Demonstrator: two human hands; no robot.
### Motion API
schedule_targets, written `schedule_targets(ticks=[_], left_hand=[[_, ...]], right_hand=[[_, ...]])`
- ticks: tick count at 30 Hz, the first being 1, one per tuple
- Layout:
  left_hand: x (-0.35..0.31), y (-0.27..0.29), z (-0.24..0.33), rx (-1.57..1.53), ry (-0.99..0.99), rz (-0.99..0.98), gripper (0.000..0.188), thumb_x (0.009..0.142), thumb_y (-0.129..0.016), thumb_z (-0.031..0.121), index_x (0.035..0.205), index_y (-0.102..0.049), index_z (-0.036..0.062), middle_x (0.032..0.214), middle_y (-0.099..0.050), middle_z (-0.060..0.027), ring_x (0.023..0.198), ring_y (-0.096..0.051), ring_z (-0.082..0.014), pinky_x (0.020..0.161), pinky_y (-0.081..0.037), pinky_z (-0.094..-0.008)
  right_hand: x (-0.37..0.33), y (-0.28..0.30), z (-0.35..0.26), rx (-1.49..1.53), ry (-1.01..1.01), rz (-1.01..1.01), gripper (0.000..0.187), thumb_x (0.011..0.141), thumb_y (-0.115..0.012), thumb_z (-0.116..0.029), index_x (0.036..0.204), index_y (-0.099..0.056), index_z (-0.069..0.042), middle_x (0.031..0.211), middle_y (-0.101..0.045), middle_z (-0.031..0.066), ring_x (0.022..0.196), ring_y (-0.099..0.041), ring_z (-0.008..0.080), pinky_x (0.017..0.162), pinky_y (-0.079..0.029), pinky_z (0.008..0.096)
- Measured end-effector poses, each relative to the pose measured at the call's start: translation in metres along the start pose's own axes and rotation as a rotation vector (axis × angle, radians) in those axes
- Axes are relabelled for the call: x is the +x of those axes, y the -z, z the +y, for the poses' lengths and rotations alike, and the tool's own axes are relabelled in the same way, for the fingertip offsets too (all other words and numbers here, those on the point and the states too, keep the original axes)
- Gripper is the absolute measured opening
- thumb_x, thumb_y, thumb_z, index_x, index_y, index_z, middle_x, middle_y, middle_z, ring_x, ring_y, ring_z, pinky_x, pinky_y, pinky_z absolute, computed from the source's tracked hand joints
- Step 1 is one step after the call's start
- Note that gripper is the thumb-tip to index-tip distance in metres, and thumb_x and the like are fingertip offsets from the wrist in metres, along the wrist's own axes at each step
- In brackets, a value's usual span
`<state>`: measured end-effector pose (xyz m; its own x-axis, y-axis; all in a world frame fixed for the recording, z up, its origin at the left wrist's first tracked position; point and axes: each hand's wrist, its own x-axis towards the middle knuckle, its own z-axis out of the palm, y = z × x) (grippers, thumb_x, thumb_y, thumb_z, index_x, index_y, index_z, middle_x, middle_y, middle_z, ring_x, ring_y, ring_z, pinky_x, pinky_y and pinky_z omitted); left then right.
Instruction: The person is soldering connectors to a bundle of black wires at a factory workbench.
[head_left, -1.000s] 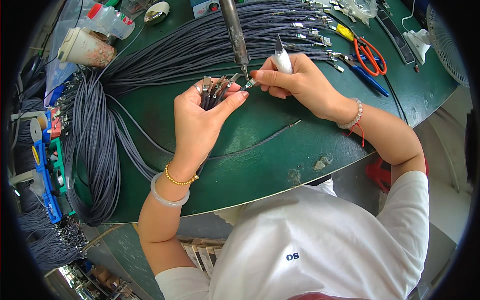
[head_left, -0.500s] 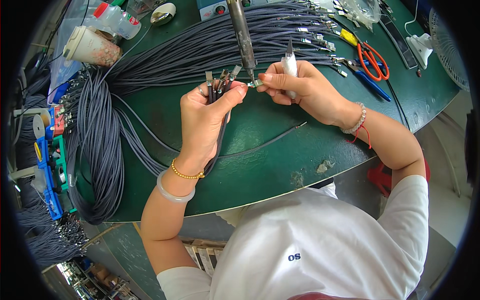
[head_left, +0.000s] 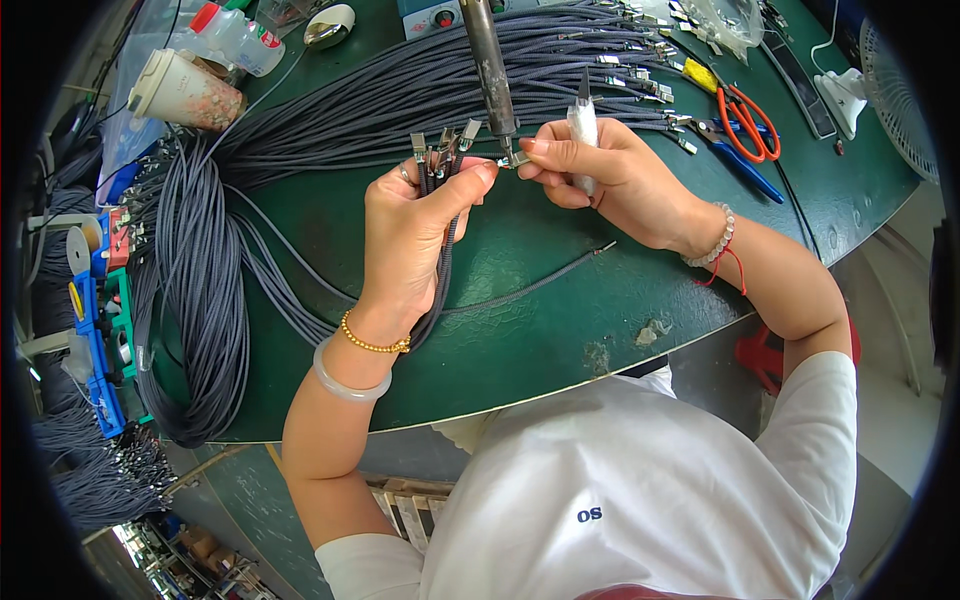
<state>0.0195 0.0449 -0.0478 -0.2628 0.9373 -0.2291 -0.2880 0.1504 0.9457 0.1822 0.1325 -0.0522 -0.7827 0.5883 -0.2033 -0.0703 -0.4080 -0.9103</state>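
Note:
My left hand (head_left: 410, 225) is closed around several dark braided cables (head_left: 448, 255), with their metal connectors (head_left: 443, 150) sticking up above the fingers. Its thumb and forefinger pinch one cable end by the tip of a soldering iron (head_left: 490, 85), which comes down from the top. On the other side of that tip, my right hand (head_left: 625, 185) pinches a small metal connector (head_left: 518, 159) between thumb and forefinger. A craft knife (head_left: 582, 130) with a white wrapped handle is also tucked in the right hand, blade up. Whether cable end and connector touch is too small to tell.
A large bundle of dark cables (head_left: 370, 95) covers the back and left of the green table (head_left: 520, 350). Orange-handled scissors (head_left: 750, 140) and blue-handled pliers (head_left: 748, 172) lie at right. A paper cup (head_left: 185, 92) and blue bins (head_left: 92, 345) stand at left; a fan (head_left: 900, 100) is far right.
Both hands have shifted very slightly, keeping the same grips. The soldering iron appears slightly to the right and lower in the picture, its tip still beside the connector.

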Motion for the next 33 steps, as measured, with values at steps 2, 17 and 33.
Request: schedule_targets(ticks=[2,17,33], left_hand=[[-0.0005,0.0006,-0.0001,0.005,-0.005,-0.004,0.011,0.072,-0.067,0.007,0.079,-0.062,0.0001,0.064,-0.055,0.0009,0.048,-0.04,-0.0019,0.043,-0.028,-0.0169],[-0.0054,0.002,0.0024,0.007,-0.025,-0.024,0.012,0.072,-0.067,0.007,0.079,-0.062,0.0,0.065,-0.055,0.0,0.049,-0.041,-0.0025,0.043,-0.029,-0.0171],[-0.008,0.0004,0.0004,0.04,-0.054,-0.013,0.011,0.072,-0.067,0.006,0.079,-0.063,-0.0004,0.065,-0.056,-0.0005,0.049,-0.042,-0.0024,0.043,-0.03,-0.0169]], right_hand=[[-0.0006,-0.0005,0.0005,0.006,0.002,-0.002,0.02,0.084,-0.056,-0.023,0.083,-0.055,-0.002,0.075,-0.057,0.0015,0.054,-0.039,0.0039,0.047,-0.027,0.018],[-0.004,-0.0036,-0.0001,0.042,-0.002,-0.018,0.02,0.084,-0.056,-0.022,0.085,-0.055,-0.002,0.076,-0.057,0.0023,0.053,-0.037,0.0042,0.049,-0.028,0.0186],[-0.009,-0.0074,-0.0009,0.002,0.004,0.026,0.021,0.084,-0.056,-0.023,0.082,-0.056,-0.002,0.071,-0.055,0.0007,0.05,-0.035,0.0041,0.047,-0.025,0.019]])
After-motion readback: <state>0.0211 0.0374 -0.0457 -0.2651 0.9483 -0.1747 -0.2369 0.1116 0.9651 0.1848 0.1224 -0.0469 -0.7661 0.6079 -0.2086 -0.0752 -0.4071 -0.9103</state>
